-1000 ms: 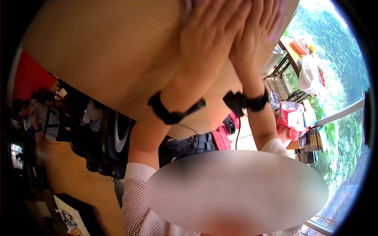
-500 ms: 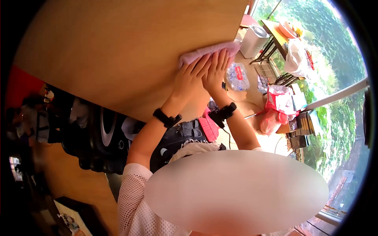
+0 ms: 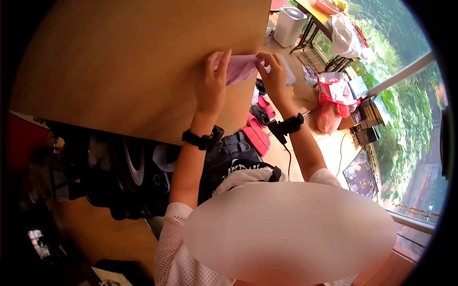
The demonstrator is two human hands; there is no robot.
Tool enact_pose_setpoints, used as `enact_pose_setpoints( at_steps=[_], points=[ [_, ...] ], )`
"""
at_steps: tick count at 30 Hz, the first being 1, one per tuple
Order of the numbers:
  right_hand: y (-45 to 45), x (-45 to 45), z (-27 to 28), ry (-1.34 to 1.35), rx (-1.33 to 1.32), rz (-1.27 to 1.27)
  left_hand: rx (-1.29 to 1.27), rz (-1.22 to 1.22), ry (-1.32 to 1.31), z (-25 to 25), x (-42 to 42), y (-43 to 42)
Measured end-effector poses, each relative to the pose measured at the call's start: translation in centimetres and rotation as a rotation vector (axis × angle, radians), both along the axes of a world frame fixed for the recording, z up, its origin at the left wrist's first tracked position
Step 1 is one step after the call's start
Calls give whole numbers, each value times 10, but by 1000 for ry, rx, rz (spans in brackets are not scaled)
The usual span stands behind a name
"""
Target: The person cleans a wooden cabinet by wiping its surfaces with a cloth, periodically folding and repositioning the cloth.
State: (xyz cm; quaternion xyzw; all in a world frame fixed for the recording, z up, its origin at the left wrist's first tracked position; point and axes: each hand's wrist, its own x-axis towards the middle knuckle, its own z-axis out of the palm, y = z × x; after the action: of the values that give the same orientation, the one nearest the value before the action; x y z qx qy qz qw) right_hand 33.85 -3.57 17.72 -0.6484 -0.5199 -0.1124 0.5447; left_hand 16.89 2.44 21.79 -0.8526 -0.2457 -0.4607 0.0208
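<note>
A pink-lilac cloth [image 3: 241,71] is stretched between my two hands, against the large wooden panel [image 3: 143,62] near its right edge. My left hand [image 3: 212,88] has its fingers closed on the cloth's left end. At the other end, my right hand [image 3: 275,78] pinches the upper right corner between thumb and fingers. Black bands with small devices circle both wrists, and a cable hangs from the right one.
Below the panel stands a black padded chair [image 3: 129,176]. Pink slippers [image 3: 265,107] and dark shoes [image 3: 260,115] lie on the floor. To the right are red and white bags [image 3: 331,90], stacked books [image 3: 369,114], a white appliance [image 3: 290,25], a table [image 3: 317,16] and a large window.
My hands have moved apart, from lying flat together on the cloth to gripping its two ends. The cloth is now held up between them. The view has shifted slightly.
</note>
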Motion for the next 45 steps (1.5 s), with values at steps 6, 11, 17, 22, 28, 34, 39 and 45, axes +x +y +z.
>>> enact_pose_setpoints(
  at_steps=[6, 11, 17, 22, 28, 34, 39, 45],
  points=[
    [-40, -23, -1, -207, -59, -92, -195, -8, 141, -21, -20, -7],
    [-113, -77, -24, -287, -153, -41, -469, -135, 431, -77, -56, -60],
    [-239, -127, -82, 71, -742, -34, -672, -424, 849, -129, -88, -139],
    [-346, -169, -120, 444, -1048, -1, -500, -664, 1242, -150, -73, -210],
    [-504, -205, -140, 590, -942, -293, -234, -933, 1403, -162, -38, -358],
    [-708, -259, -123, 920, -773, -511, -8, -1152, 1476, -163, -15, -570],
    [-874, -330, -119, 917, -640, -899, 186, -1544, 1383, -171, -24, -764],
    [-987, -409, -98, 987, -396, -1312, 515, -1796, 1250, -150, -54, -938]
  ],
)
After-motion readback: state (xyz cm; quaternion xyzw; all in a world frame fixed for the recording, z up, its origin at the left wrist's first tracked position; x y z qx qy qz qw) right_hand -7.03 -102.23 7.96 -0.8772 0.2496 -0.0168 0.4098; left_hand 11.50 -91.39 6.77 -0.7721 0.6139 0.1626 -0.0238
